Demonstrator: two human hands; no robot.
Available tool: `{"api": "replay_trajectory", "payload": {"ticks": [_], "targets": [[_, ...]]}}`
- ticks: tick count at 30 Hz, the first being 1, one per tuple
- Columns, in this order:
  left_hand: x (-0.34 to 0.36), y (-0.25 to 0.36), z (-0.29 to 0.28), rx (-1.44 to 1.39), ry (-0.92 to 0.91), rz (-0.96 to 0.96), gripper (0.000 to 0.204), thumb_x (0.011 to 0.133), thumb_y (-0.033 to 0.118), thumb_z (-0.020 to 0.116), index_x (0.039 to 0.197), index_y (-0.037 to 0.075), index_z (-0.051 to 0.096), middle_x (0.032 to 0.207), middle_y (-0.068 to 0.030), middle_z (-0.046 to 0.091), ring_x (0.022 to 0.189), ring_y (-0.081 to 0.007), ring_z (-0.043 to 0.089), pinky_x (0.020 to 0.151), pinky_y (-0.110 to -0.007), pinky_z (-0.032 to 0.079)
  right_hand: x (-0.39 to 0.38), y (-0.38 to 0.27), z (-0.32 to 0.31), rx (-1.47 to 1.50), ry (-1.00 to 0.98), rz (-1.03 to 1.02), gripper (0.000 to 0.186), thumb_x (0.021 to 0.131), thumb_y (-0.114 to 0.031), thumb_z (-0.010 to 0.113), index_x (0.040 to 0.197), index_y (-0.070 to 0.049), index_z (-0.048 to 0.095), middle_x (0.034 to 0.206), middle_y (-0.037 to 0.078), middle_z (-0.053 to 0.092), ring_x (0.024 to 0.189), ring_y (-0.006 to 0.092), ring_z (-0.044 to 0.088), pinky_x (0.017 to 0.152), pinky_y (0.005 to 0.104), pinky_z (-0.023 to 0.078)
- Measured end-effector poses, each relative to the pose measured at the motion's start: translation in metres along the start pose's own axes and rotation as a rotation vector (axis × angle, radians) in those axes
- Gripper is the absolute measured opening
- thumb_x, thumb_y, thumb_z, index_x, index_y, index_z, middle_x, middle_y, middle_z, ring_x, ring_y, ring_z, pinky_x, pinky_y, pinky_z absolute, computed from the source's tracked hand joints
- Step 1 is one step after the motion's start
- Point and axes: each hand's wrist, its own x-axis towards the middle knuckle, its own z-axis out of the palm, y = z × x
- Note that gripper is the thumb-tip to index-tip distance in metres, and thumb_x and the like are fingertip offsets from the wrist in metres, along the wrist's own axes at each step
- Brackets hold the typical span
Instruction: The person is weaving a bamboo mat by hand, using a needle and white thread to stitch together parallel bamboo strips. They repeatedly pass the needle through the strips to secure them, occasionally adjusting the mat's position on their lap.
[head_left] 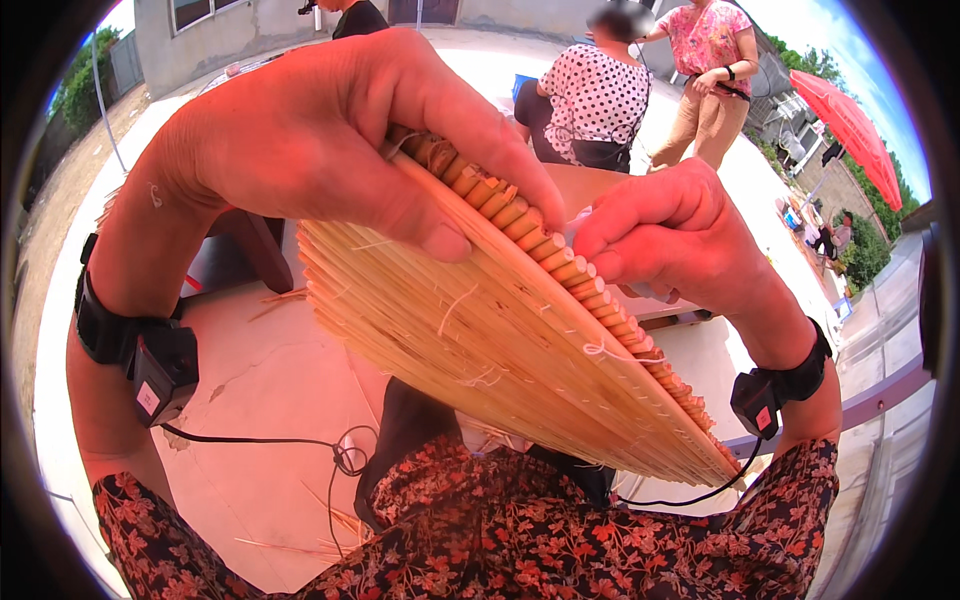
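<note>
Both hands are up at the bundle of pale stalks, which slants in front of me above my lap: my left hand grips its upper edge between thumb and fingers, while my right hand is curled closed beside the row of stalk ends, and I can't tell what its fingertips hold. Loose white thread hangs off the stalks. Below lies my flowered garment; beyond, someone in a polka-dot top sits near a standing person, and farther off stands a red umbrella.
</note>
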Motion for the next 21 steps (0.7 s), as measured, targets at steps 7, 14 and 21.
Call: {"api": "replay_trajectory", "payload": {"ticks": [7,14,21], "targets": [[-0.003,-0.002,-0.005,0.067,-0.002,0.13,0.041,0.072,-0.004,0.076,0.112,-0.007,0.069,0.102,-0.0146,0.073,0.095,-0.0179,0.07,0.087,-0.028,0.054,-0.002,-0.015,0.002,0.012,-0.02,-0.05,0.011,0.088,-0.002,0.065,0.095,-0.001,0.074,0.071,-0.005,0.065,0.055,-0.0025,0.045,0.046,0.017,0.031],[-0.006,-0.021,-0.002,-0.044,0.028,0.18,0.039,0.073,-0.002,0.077,0.112,-0.008,0.068,0.102,-0.0152,0.073,0.095,-0.0188,0.07,0.086,-0.028,0.054,0.004,-0.005,0.008,0.119,-0.066,-0.109,0.011,0.09,-0.003,0.065,0.098,-0.003,0.072,0.069,-0.007,0.059,0.054,-0.002,0.042,0.046,0.018,0.03],[0.0,0.01,0.0,0.038,-0.018,-0.065,0.042,0.073,-0.001,0.078,0.113,-0.008,0.068,0.102,-0.0152,0.073,0.096,-0.0184,0.07,0.086,-0.029,0.054,-0.005,-0.001,0.007,0.092,-0.079,-0.105,0.013,0.091,-0.002,0.063,0.1,-0.002,0.072,0.069,-0.006,0.059,0.053,-0.0011,0.043,0.045,0.018,0.032]]}}
